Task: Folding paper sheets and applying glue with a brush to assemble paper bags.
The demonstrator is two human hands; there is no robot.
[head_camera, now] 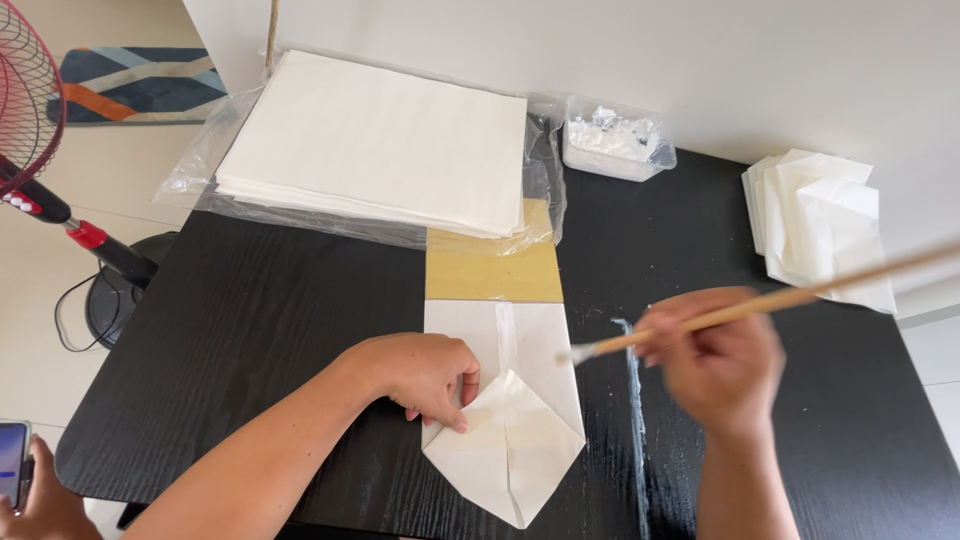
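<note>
My left hand (420,375) presses its fingertips on a folded white paper piece (510,430) with a pointed lower end, lying on the black table (270,330). My right hand (722,360) grips a long wooden-handled brush (760,305); its bristle tip hovers at the paper's right edge. The right hand looks blurred. A tan cardboard strip (492,270) lies under the paper's upper end.
A thick stack of white sheets (375,140) sits on clear plastic at the back. A clear tub of white paste (612,140) stands beside it. Folded white papers (820,225) pile at right. A white paste streak (634,400) marks the table. A red fan (40,130) stands left; another person's hand holds a phone (12,460).
</note>
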